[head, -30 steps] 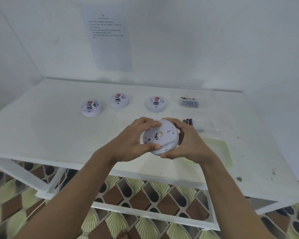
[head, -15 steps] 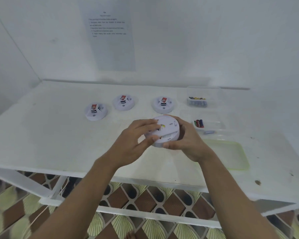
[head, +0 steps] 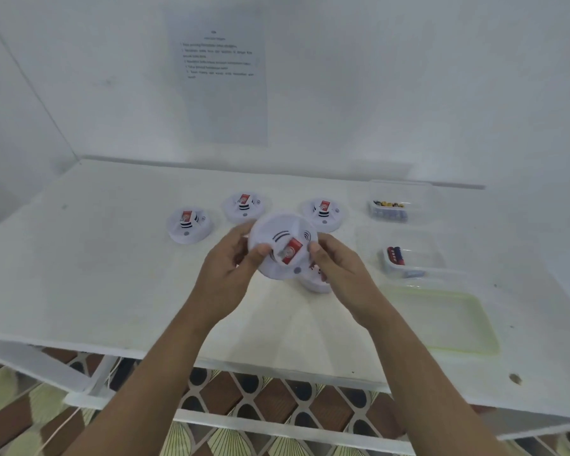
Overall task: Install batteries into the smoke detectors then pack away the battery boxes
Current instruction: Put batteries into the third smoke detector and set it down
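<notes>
I hold a round white smoke detector [head: 278, 238] just above the white table [head: 106, 268], its front with a red sticker facing me. My left hand [head: 231, 274] grips its left edge, thumb on the face. My right hand [head: 339, 274] grips the right edge, and a second white round part [head: 318, 284] shows under its fingers. Three more detectors with red stickers lie behind: left [head: 189, 225], middle [head: 244, 207] and right [head: 323, 213]. Two clear battery boxes stand at the right, the far one [head: 392, 209] with several batteries, the near one [head: 408, 258] with red and blue batteries.
A pale green tray [head: 448, 320] lies on the table right of my right forearm. A printed sheet [head: 221, 77] hangs on the back wall. The table's front edge runs under my forearms, with patterned floor below.
The detector has been turned over: its back faced me before, now the front with the red sticker does. My hands carried it slightly farther from me.
</notes>
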`<state>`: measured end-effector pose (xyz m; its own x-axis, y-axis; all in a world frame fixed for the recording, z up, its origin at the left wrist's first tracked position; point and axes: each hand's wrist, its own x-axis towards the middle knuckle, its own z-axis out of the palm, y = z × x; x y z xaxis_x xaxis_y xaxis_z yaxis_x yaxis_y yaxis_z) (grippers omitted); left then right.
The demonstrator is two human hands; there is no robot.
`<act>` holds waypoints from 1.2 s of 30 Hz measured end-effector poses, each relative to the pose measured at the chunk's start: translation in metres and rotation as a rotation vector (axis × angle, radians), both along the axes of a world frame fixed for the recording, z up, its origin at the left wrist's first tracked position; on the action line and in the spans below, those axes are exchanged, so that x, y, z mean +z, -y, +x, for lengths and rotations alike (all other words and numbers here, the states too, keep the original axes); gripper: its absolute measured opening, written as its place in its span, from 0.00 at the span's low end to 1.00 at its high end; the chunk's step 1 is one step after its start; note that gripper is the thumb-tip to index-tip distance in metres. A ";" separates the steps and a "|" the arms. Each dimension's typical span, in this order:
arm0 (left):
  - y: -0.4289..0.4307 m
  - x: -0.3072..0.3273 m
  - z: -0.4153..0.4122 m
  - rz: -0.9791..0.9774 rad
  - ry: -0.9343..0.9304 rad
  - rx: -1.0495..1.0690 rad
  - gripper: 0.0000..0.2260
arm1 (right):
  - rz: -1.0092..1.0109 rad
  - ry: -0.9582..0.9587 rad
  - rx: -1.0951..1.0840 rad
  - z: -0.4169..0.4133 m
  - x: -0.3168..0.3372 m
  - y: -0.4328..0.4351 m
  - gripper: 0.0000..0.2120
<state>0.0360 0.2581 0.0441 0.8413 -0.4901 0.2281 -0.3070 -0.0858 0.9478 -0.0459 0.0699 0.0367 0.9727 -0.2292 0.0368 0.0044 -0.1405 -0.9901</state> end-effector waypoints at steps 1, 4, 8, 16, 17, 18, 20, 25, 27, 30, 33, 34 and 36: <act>0.000 0.001 0.002 -0.032 -0.054 0.008 0.18 | 0.004 0.017 -0.006 0.002 0.001 0.000 0.12; 0.002 0.002 0.008 -0.036 -0.100 -0.012 0.19 | 0.010 0.028 0.002 0.008 0.001 -0.004 0.19; 0.002 0.001 0.014 -0.023 -0.215 -0.124 0.23 | 0.014 0.046 -0.013 0.012 -0.006 -0.008 0.23; 0.002 -0.010 0.020 -0.003 -0.175 -0.169 0.35 | -0.129 0.013 -0.035 0.021 -0.013 -0.011 0.27; 0.001 -0.011 0.021 -0.001 -0.171 -0.164 0.35 | -0.137 0.013 -0.036 0.022 -0.014 -0.011 0.28; 0.001 -0.011 0.022 -0.002 -0.170 -0.161 0.34 | -0.142 0.016 -0.037 0.022 -0.015 -0.012 0.28; 0.002 -0.012 0.023 -0.005 -0.174 -0.163 0.34 | -0.145 0.016 -0.041 0.024 -0.016 -0.013 0.28; 0.002 -0.012 0.028 0.011 -0.167 -0.156 0.34 | -0.160 0.007 -0.037 0.026 -0.013 -0.012 0.27; 0.002 -0.012 0.030 0.015 -0.162 -0.157 0.35 | -0.166 0.002 -0.031 0.028 -0.012 -0.012 0.27; 0.003 -0.012 0.031 0.025 -0.162 -0.144 0.35 | -0.162 -0.003 -0.020 0.029 -0.012 -0.011 0.28; 0.003 -0.013 0.033 0.035 -0.159 -0.140 0.36 | -0.169 -0.007 -0.016 0.031 -0.013 -0.011 0.29; 0.003 -0.013 0.033 0.039 -0.160 -0.139 0.36 | -0.171 -0.009 -0.014 0.031 -0.013 -0.010 0.28; 0.003 -0.014 0.034 0.045 -0.160 -0.136 0.36 | -0.174 -0.011 -0.011 0.032 -0.015 -0.010 0.27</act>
<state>0.0700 0.2553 0.0302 0.7904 -0.6084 0.0721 -0.1647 -0.0977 0.9815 -0.0143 0.0794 0.0219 0.9707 -0.2310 0.0659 -0.0093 -0.3102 -0.9506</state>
